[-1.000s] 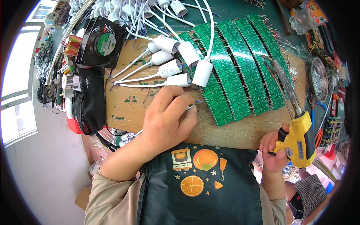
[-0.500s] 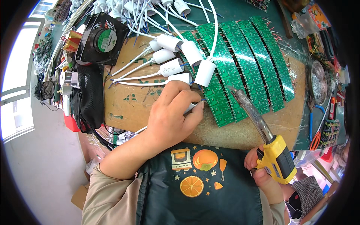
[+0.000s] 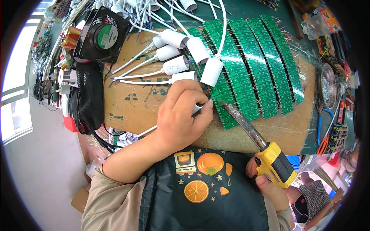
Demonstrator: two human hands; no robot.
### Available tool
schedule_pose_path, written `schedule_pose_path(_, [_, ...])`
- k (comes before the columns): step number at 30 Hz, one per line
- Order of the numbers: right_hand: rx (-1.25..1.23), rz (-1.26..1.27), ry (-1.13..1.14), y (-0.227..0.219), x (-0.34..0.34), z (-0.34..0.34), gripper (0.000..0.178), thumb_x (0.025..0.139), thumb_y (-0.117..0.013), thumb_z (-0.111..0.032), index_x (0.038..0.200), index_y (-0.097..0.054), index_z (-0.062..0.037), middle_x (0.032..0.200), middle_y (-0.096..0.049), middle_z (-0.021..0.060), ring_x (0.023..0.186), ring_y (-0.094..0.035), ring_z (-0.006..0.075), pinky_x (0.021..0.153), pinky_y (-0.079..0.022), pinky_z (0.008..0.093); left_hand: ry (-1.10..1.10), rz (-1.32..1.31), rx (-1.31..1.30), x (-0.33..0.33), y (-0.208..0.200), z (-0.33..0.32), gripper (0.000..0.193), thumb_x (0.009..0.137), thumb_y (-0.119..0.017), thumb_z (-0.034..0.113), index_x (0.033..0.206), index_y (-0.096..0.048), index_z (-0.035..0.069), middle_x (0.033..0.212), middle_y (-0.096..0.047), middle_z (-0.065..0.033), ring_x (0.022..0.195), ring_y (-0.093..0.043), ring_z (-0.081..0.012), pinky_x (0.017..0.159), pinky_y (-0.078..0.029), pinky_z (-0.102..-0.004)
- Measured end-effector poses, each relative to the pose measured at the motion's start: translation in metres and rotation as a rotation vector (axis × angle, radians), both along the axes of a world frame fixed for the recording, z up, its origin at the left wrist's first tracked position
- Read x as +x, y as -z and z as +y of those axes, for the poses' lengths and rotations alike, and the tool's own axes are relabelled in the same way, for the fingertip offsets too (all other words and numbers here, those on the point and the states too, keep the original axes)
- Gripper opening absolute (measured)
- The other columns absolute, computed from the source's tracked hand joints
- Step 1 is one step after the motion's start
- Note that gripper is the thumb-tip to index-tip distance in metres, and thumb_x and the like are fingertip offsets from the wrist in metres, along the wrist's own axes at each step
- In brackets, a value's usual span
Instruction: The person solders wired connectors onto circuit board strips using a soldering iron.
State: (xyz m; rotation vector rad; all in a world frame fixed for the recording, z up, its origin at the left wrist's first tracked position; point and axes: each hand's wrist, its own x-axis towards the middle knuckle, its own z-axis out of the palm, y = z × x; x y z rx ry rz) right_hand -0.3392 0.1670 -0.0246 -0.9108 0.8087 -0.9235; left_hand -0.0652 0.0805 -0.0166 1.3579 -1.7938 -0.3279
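My left hand [image 3: 183,109] is closed around a white cylindrical housing [image 3: 198,109], most of it hidden by the fingers. A white cable [image 3: 147,131] trails out below the wrist, and a dark blue wire end shows at my fingertips. In my right hand [image 3: 266,184] is a yellow-handled soldering iron [image 3: 275,163]. Its dark tip points up-left, close to the left fingertips and over the edge of the green circuit board strips [image 3: 241,69]; I cannot tell whether it touches anything. Several white housings with cables [image 3: 175,65] lie just beyond my left hand, one [image 3: 212,72] resting on the boards.
A black fan [image 3: 103,36] stands at the left, beside a black mesh bag [image 3: 88,90]. More white cabled housings are heaped at the back. A brown board [image 3: 135,104] covers the bench. To the right are a round metal dish [image 3: 327,86] and blue-handled pliers [image 3: 320,119].
The soldering iron has moved left, bringing its tip closer to my left fingertips. My left hand still holds the white housing and has shifted only slightly.
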Motion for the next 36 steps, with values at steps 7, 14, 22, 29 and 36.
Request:
schedule_pose_path(7, [0.081,-0.031,0.021,-0.007,0.006,-0.003,0.026,0.078,-0.077,-0.021,0.086,-0.058,-0.0038,0.068,-0.055,0.0025,0.057,-0.050,0.0117,0.050,-0.040,0.0266,-0.012,-0.003,-0.027,0.000,0.003,0.000,0.019,0.070,-0.072,-0.003,0.083,-0.059,0.003,0.090,-0.060,-0.0122,0.079,-0.059,-0.0246,0.069,-0.048,-0.0325])
schedule_pose_path(14, [0.025,0.116,-0.125,0.012,-0.015,0.005,0.026,0.079,-0.076,-0.024,0.085,-0.059,-0.0048,0.069,-0.055,0.0031,0.056,-0.050,0.0125,0.050,-0.040,0.0275,0.014,-0.008,-0.028,-0.001,0.005,-0.001,0.019,0.069,-0.072,-0.004,0.081,-0.059,0.004,0.088,-0.061,-0.0118,0.078,-0.059,-0.0244,0.068,-0.048,-0.0322])
schedule_pose_path(22, [0.085,0.074,-0.010,-0.009,0.003,-0.002,0.027,0.080,-0.074,-0.026,0.083,-0.058,-0.0050,0.066,-0.053,0.0031,0.055,-0.050,0.0135,0.049,-0.041,0.0278,0.019,0.002,-0.052,-0.001,0.006,-0.001,0.020,0.068,-0.072,-0.005,0.081,-0.059,0.003,0.087,-0.061,-0.0119,0.078,-0.059,-0.0243,0.068,-0.048,-0.0322])
schedule_pose_path(29, [0.061,0.121,-0.017,-0.009,0.005,-0.004,0.029,0.081,-0.072,-0.029,0.083,-0.054,-0.0056,0.066,-0.051,0.0019,0.055,-0.048,0.0128,0.049,-0.039,0.0277,0.027,-0.023,-0.064,0.000,0.006,-0.001,0.025,0.065,-0.072,-0.003,0.083,-0.058,0.005,0.091,-0.059,-0.0098,0.078,-0.060,-0.0257,0.065,-0.050,-0.0344])
schedule_pose_path(36, [0.124,0.133,-0.086,-0.002,-0.005,0.003,0.031,0.079,-0.073,-0.030,0.085,-0.055,-0.0057,0.068,-0.051,0.0013,0.058,-0.048,0.0124,0.052,-0.039,0.0276,0.004,-0.008,-0.040,-0.001,0.006,0.000,0.020,0.067,-0.073,-0.003,0.081,-0.060,0.004,0.087,-0.061,-0.0109,0.077,-0.060,-0.0243,0.067,-0.049,-0.0327])
